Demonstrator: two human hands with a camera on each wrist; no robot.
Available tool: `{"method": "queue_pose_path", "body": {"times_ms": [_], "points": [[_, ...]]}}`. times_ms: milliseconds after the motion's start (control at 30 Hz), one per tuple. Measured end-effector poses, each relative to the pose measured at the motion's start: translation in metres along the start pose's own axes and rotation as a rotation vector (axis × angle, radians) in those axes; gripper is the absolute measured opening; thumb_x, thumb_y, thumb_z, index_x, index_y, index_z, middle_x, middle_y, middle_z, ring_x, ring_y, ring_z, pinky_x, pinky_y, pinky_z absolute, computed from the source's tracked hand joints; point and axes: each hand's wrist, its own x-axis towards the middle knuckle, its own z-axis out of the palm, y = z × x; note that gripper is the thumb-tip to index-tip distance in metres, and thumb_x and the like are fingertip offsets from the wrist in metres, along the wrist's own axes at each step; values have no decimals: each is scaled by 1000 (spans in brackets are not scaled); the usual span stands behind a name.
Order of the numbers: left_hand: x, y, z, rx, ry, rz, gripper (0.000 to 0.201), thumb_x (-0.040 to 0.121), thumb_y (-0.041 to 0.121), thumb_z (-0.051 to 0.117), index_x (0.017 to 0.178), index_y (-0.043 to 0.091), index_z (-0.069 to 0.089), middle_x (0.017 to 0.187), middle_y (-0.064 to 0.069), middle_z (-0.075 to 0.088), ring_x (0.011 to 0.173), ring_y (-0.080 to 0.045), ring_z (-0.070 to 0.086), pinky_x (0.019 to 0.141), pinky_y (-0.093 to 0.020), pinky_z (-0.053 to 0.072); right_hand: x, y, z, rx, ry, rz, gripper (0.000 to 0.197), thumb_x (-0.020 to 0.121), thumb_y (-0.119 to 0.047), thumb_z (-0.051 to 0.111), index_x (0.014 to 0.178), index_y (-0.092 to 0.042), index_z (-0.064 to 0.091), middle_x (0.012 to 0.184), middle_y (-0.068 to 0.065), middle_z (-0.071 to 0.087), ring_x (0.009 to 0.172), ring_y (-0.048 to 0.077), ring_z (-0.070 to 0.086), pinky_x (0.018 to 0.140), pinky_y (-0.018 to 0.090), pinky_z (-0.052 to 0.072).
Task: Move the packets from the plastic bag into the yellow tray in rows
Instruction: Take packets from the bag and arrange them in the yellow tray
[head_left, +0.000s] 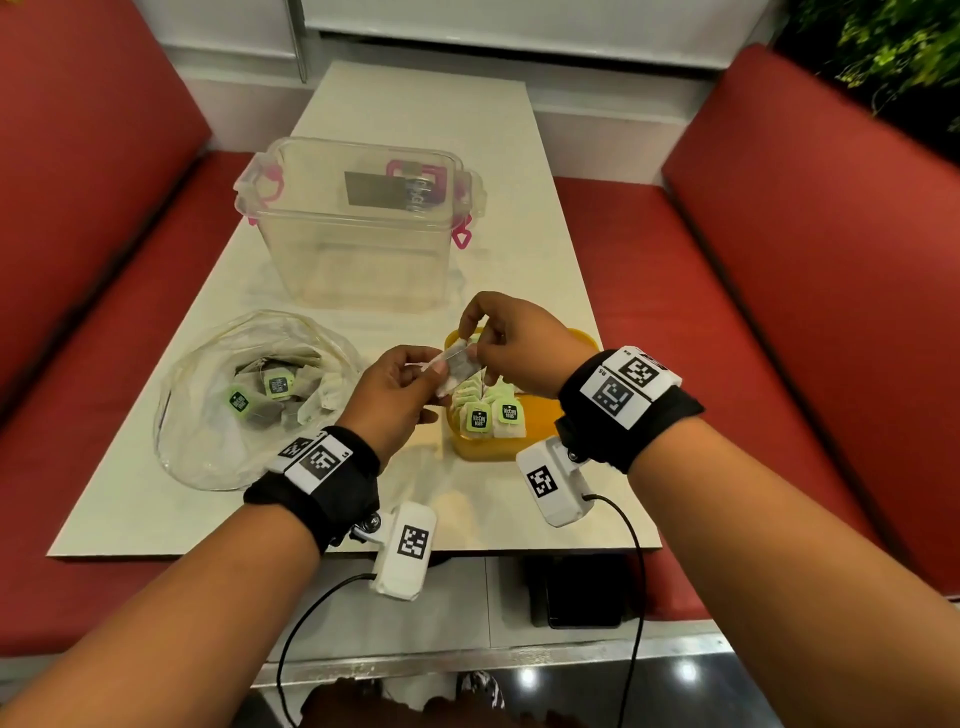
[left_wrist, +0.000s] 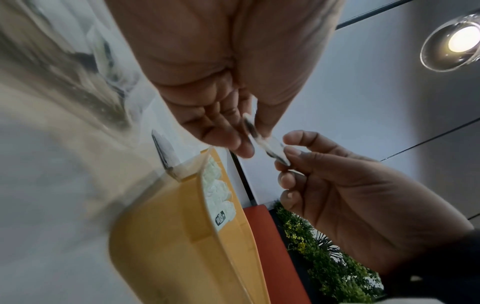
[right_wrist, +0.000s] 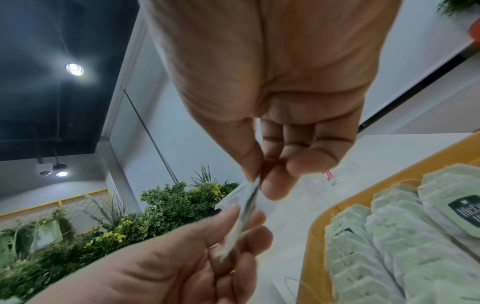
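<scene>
Left hand: The left hand (head_left: 397, 387) pinched one end of a single packet (head_left: 457, 366) between thumb and fingers, raised above the table (head_left: 156, 493).
Right hand: The right hand (head_left: 514, 345) pinched the other end of the same packet with thumb and fingertips, directly over the yellow tray (head_left: 488, 449).
Held packet: A flat, pale tea-bag packet, seen edge-on from both wrist views, stretched between the two hands in the air.
Yellow tray: It sat on the table just right of centre; packets (head_left: 488, 410) with green tags stood in it in two overlapping rows.
Plastic bag: A clear plastic bag (head_left: 208, 441) lay open at the left of the tray, with more packets (head_left: 267, 395) loose inside.
Beyond: A clear storage box (head_left: 358, 260) with pink clasps stood farther back on the table.
Surroundings: Red bench seats (head_left: 779, 260) flanked the table on both sides.
</scene>
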Motion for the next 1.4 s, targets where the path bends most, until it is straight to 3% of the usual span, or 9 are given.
{"method": "queue_pose_path", "body": {"times_ms": [100, 233, 400, 600, 733, 933, 1067, 1300, 1400], "points": [[-1, 2, 2, -64, -36, -27, 12, 100, 17, 49, 108, 14, 56, 87, -3, 69, 67, -11, 66, 55, -21, 50, 0, -3, 0, -5, -40, -38, 14, 88, -6, 55, 96, -12, 65, 66, -3, 66, 54, 7, 63, 52, 18, 46], [0, 3, 5, -154, -45, -56, 18, 103, 12, 40, 102, 15, 57, 78, -5, 61, 55, -9, 56, 51, -20, 43, -1, -6, -4, 54, -88, -46, 22, 89, -6, 51, 102, -16, 67, 86, 2, 71, 70, 16, 70, 63, 21, 51], [2, 2, 8, -135, -99, -79, 17, 102, 10, 40, 108, 13, 56, 75, -4, 57, 56, -8, 53, 51, -19, 41, 1, -3, -8, -169, -55, -120, 13, 90, -19, 63, 100, -17, 71, 82, -7, 63, 68, 4, 54, 62, 17, 38], [3, 3, 7, 96, 13, 125, 16, 100, 26, 48, 100, 23, 64, 99, -1, 69, 88, -10, 62, 68, -23, 46, 4, -3, -18, -426, -80, -129, 18, 94, -22, 56, 107, -17, 67, 99, 2, 65, 82, 14, 51, 69, 23, 34], [4, 7, 9, 133, 3, 239, 6, 90, 19, 66, 86, 23, 68, 84, 6, 68, 74, 0, 59, 68, -13, 47, 6, -3, -20, -559, -98, -92, 20, 94, -23, 53, 109, -18, 65, 106, 3, 56, 96, 21, 54, 78, 31, 43], [8, 2, 13, 202, 14, 280, 13, 86, 13, 69, 79, 24, 67, 78, 5, 68, 74, -7, 60, 72, -19, 47, 4, -5, -22, -385, -50, -101, 21, 93, -29, 57, 107, -16, 65, 98, 0, 65, 82, 13, 53, 70, 25, 38], [11, 3, 13, 154, 48, 227, 5, 86, 19, 70, 82, 22, 69, 87, -4, 72, 82, -21, 63, 78, -33, 49, 3, -2, -22, -378, -28, -53, 39, 94, -45, 53, 97, -9, 68, 94, 6, 63, 84, 21, 57, 72, 31, 43], [13, 1, 16, 83, 63, 206, 5, 85, 19, 72, 82, 22, 70, 86, -15, 70, 75, -15, 60, 72, -27, 48, 3, 0, -24, -314, -20, -56, 25, 90, -38, 62, 92, -14, 68, 92, -1, 66, 81, 14, 58, 66, 25, 44], [14, 0, 17, 50, 72, 194, 6, 85, 17, 71, 81, 20, 69, 79, -5, 68, 67, -6, 58, 65, -19, 45, 3, 2, -26, -281, -14, -74, 15, 90, -29, 62, 93, -15, 68, 88, -1, 67, 76, 12, 56, 60, 17, 40]]}}
